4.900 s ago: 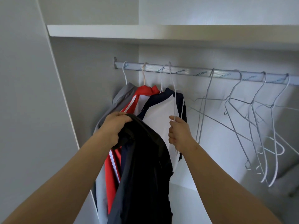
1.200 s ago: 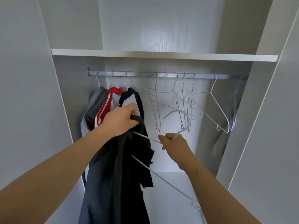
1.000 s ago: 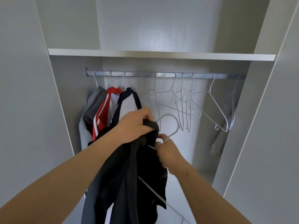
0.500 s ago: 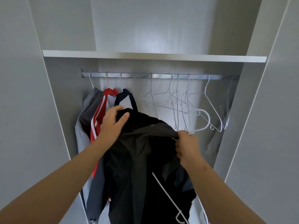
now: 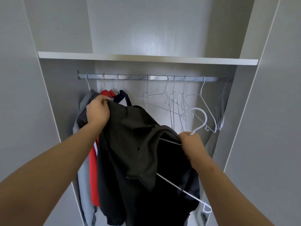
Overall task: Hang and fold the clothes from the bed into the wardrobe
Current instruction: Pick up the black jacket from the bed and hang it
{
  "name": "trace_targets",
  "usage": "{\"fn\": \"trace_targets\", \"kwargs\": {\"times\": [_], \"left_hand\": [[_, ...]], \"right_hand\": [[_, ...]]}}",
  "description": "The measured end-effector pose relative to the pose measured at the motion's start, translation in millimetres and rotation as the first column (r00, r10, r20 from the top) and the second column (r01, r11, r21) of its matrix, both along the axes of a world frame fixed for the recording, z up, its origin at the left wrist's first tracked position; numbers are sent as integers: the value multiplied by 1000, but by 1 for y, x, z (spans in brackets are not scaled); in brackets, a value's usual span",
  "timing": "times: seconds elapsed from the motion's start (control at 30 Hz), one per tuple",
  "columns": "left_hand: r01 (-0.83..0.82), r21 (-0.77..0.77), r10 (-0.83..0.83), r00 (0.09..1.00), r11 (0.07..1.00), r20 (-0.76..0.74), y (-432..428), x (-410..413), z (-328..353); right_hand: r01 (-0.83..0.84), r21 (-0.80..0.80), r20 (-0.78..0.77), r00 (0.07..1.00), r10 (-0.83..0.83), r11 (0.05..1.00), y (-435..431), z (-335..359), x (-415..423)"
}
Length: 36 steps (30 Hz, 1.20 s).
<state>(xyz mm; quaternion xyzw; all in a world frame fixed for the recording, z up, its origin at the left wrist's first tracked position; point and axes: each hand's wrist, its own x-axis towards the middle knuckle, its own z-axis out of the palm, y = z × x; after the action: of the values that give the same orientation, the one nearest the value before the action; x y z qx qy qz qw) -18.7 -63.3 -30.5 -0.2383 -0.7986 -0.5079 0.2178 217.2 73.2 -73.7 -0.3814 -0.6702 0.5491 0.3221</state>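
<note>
A black garment point(image 5: 140, 154) hangs spread between my two hands in front of the open wardrobe. My left hand point(image 5: 97, 111) grips its upper left edge. My right hand point(image 5: 191, 142) holds a white wire hanger point(image 5: 200, 119) at the neck; the hook points up, and the hanger's arms run partly under the fabric, one end sticking out at the lower right. Behind, a metal rail point(image 5: 156, 77) carries three hung garments at the left: grey point(image 5: 84, 101), red point(image 5: 93, 168) and navy point(image 5: 122, 98).
Several bare wire hangers point(image 5: 179, 101) hang on the middle and right of the rail. A white shelf point(image 5: 146, 58) sits above it. Grey wardrobe side panels point(image 5: 267, 128) close in on both sides.
Since a second ago my hands have moved apart and spread the black garment. My right hand shifted right with the hanger, whose arm now lies inside the fabric. The view tilted slightly.
</note>
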Motion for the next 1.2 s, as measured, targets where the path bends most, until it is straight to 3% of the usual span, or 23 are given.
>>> {"fn": "trace_targets", "kwargs": {"times": [0.13,0.23,0.3,0.33,0.37,0.4,0.47,0.6,0.73,0.83,0.9,1.0,1.13,1.2], "left_hand": [[72,-437,-58,997,896,46,7,3,3],[350,-453,-392,920,820,0,14,33,-5],[597,-554,-622,764,580,172,17,59,-14],[640,-627,-667,703,443,246,18,70,-21],[618,-705,-686,681,348,258,19,78,-28],[554,-772,-692,689,311,217,21,82,-35],[410,-831,-684,728,375,50,23,87,-42],[319,-728,-632,749,607,-199,22,86,-38],[298,-584,-521,813,755,-260,20,79,-24],[254,-471,-412,870,845,-269,16,70,-11],[247,-379,-365,888,892,-279,13,66,-1],[227,-254,-299,907,940,-297,6,62,20],[234,-188,-284,907,954,-311,-4,57,45],[269,-153,-304,904,951,-301,-9,57,53]], "right_hand": [[36,-32,-9,999,-37,999,0,0,4],[46,13,-1,999,-46,999,-2,-4,2],[33,37,9,999,-33,999,-4,-8,-3],[30,44,13,999,-31,999,-6,-9,-6],[28,49,11,1000,-28,998,-7,-11,-8],[26,51,1,1000,-26,998,-7,-12,-10],[20,49,-22,1000,-19,999,-9,-14,-13],[27,154,-91,996,-13,988,-10,-4,-15],[136,399,-238,970,-41,907,-12,9,-13],[361,512,-435,891,-128,779,-17,-1,-7],[446,534,-470,863,-187,718,-18,-13,-4],[302,444,-364,921,-138,844,-18,-31,-4],[223,413,-183,970,-159,883,-12,-52,-6],[96,360,-36,995,-89,928,-10,-57,-10]]}}
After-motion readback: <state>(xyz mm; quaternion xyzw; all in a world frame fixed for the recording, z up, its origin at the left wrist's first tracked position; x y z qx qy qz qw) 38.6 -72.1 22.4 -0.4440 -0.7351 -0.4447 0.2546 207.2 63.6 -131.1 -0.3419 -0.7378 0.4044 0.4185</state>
